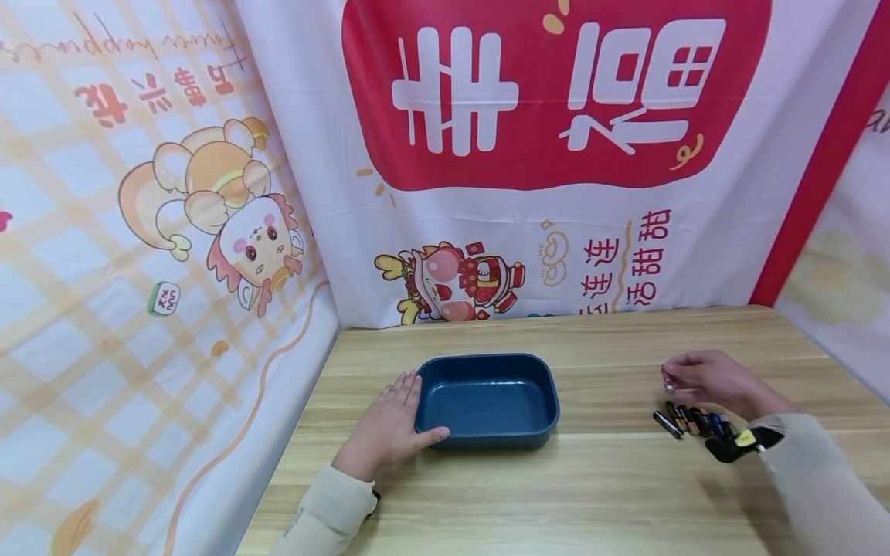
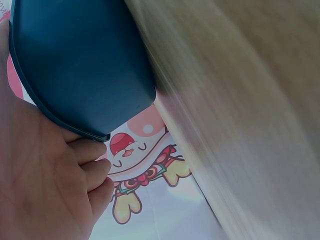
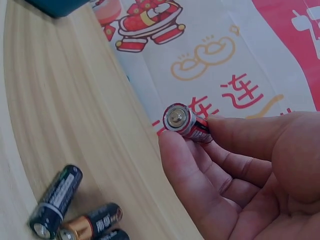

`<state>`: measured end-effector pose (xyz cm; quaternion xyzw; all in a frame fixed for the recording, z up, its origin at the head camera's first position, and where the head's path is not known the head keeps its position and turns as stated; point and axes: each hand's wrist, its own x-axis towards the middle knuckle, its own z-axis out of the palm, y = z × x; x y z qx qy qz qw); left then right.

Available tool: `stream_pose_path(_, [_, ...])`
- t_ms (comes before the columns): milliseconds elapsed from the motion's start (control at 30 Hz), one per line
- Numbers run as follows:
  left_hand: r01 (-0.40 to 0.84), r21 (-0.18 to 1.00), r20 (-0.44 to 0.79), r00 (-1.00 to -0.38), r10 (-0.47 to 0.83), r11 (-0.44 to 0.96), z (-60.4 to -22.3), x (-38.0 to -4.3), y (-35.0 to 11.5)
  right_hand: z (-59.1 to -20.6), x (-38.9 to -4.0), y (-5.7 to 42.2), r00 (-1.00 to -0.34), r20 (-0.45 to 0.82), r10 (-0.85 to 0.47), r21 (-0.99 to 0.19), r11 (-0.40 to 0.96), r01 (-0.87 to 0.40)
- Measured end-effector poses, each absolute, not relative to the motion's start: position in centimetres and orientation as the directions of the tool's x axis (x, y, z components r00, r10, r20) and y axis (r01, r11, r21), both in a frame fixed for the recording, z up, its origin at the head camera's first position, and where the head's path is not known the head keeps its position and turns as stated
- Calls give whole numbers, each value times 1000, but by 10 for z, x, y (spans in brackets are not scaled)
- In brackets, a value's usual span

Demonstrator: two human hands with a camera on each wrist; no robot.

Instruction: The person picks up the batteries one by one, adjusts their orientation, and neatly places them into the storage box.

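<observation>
A dark blue rectangular box (image 1: 487, 405) stands on the table. My left hand (image 1: 395, 423) rests along its left end, fingers fairly straight beside the rim and thumb at the near corner; in the left wrist view the palm (image 2: 50, 170) lies against the rim. Thumb and fingertips of my right hand (image 1: 719, 380) pinch a red and silver battery (image 3: 187, 122) above the table, its metal end showing in the right wrist view. Just below that hand lies a row of several batteries (image 1: 691, 421). One black battery (image 3: 56, 201) lies at the row's left end.
The wooden table (image 1: 598, 494) reaches back to a white and red printed cloth (image 1: 556, 255). Another printed cloth (image 1: 174, 324) hangs along the left side. A black wrist strap device (image 1: 737, 446) on the right sleeve partly covers the batteries.
</observation>
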<state>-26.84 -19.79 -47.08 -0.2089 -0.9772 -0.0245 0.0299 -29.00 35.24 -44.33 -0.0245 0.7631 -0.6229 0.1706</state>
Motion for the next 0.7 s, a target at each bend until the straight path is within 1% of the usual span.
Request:
stream_pose_path(267, [416, 37, 71, -908, 412, 909, -471, -268, -198, -440, -297, 339, -939, -228, -256, -957, 234, 169])
stream_pose_path(500, [419, 35, 69, -907, 416, 907, -471, -267, -197, -435, -306, 328, -938, -197, -284, -960, 251, 126])
stream_pose_path(700, [420, 38, 70, -906, 417, 906, -470, -266, -197, -435, -311, 316, -935, -171, -310, -969, 227, 102])
